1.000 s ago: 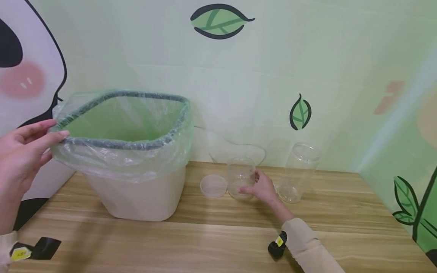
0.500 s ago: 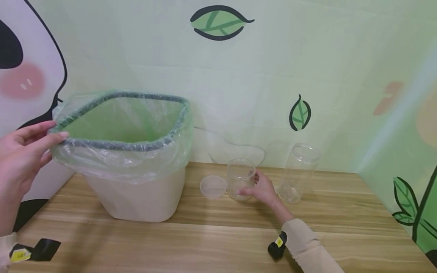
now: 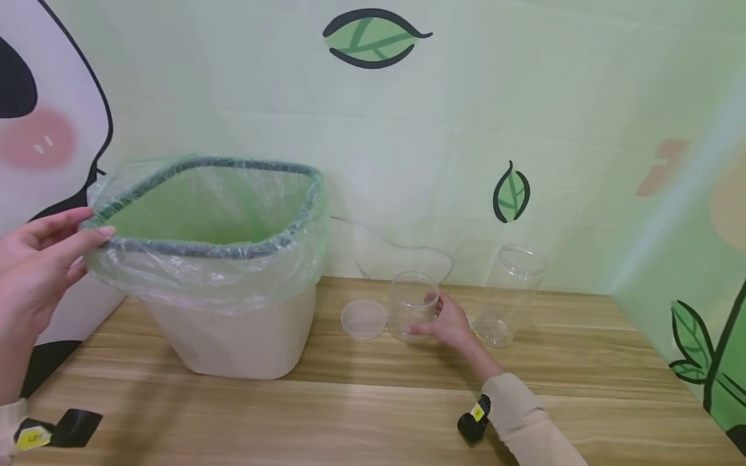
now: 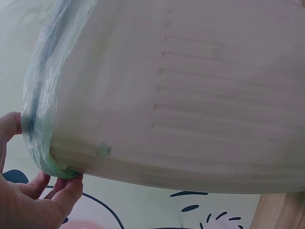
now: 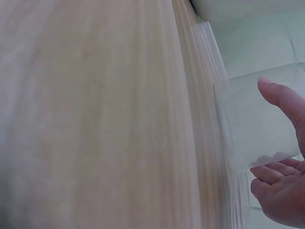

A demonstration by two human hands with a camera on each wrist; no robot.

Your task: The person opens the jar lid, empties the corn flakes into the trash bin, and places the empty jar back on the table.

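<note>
My left hand point(image 3: 43, 268) pinches the near left corner of a white trash bin's point(image 3: 233, 343) rim, thumb and fingers on the green plastic bag point(image 3: 210, 281) folded over it. In the left wrist view, the fingers of my left hand point(image 4: 40, 202) press the bag at that corner. My right hand point(image 3: 450, 322) holds a short clear plastic jar point(image 3: 402, 310) by its right side, thumb in front and fingers behind. The right wrist view shows the jar point(image 5: 252, 119) from the side, close to the tabletop. Its inside looks empty and its top uncovered.
A round translucent lid point(image 3: 364, 318) lies flat between bin and jar. To the right of my hand stands a taller clear container point(image 3: 508, 301). Behind the wooden table point(image 3: 326, 421) rises a green printed backdrop point(image 3: 262, 84), with a thin cord point(image 3: 396, 243) in front of it.
Almost nothing differs. The short jar's rim has shifted very slightly rightward and toward me in my right hand, while my left hand keeps its hold on the bin's corner.
</note>
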